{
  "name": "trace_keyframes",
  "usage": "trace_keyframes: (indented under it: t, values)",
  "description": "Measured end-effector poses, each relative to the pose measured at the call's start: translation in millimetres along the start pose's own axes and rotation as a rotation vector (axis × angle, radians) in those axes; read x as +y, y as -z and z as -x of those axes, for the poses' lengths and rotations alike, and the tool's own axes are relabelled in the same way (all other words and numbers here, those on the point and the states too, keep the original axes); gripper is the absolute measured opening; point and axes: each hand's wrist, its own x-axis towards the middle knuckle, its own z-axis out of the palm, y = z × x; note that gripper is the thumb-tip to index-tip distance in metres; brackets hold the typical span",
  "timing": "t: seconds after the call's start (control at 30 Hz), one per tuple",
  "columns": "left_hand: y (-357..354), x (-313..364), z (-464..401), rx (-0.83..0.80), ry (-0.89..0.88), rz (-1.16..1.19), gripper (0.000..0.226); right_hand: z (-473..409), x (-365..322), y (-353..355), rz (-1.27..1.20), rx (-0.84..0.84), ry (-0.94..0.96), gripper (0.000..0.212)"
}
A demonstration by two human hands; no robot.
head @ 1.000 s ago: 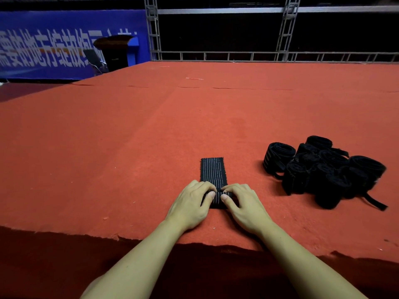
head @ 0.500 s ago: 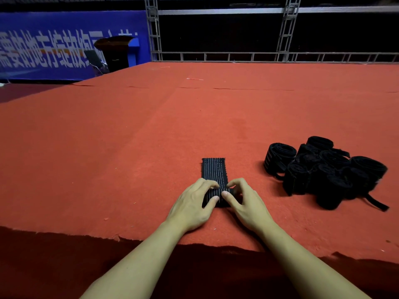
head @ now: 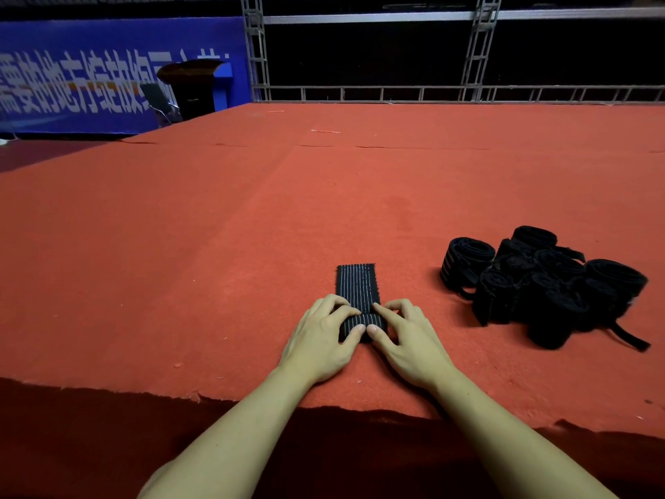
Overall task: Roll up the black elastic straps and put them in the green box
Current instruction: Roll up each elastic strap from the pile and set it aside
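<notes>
A black ribbed elastic strap with thin pale lines [head: 357,286] lies flat on the red felt-covered surface [head: 180,264], its near end already wound into a small roll. The left hand [head: 325,336] and the right hand [head: 406,336] both grip this roll, fingers curled over its top and thumbs pressed against its near side. To the right, well apart from the hands, rests a pile of rolled black straps [head: 547,286], one loose tail sticking out. At far left hangs a blue banner with white Chinese characters [head: 72,88]; they are cut off and I cannot read them surely.
</notes>
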Motion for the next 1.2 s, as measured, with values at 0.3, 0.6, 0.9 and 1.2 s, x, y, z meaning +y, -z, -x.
trace_keyframes:
  t: [0.3,0.6,0.9,1.2]
  values:
    - [1.7,-4.4,-1.8,-0.139,0.0,-0.011,0.046,1.0,0.2,0.0,0.005,-0.06,0.063,0.053]
    - [6.1,0.5,1.8,-0.101,-0.029,0.091,0.04,-1.3,6.4,-4.2,-0.119,-0.003,-0.048,0.031]
    - [9.8,6.9,5.1,-0.074,-0.035,0.178,0.027,-1.7,5.4,-1.3,-0.189,0.053,-0.086,0.036]
    - [6.0,3.5,0.9,-0.053,-0.053,0.087,0.039,-5.7,3.4,-1.8,-0.113,0.059,-0.088,0.046]
